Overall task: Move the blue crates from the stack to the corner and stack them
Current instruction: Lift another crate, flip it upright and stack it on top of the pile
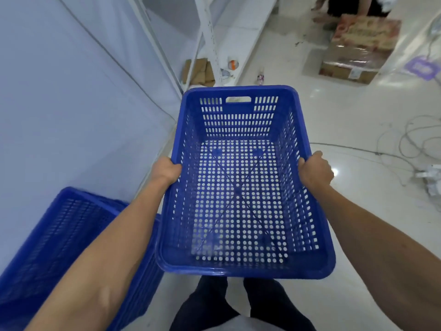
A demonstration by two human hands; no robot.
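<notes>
Glossy floor [346, 111] shows through the blue crate [241, 201], whose opposite rims the left hand [168, 169] and right hand [315, 169] grip, likely to carry it level.

We seem to be in a shop stockroom: flattened cardboard [198, 71] at the foot of the white shelf upright [211, 39], wrapped cartons [358, 53] and loose cables [405, 144] to its right
</notes>
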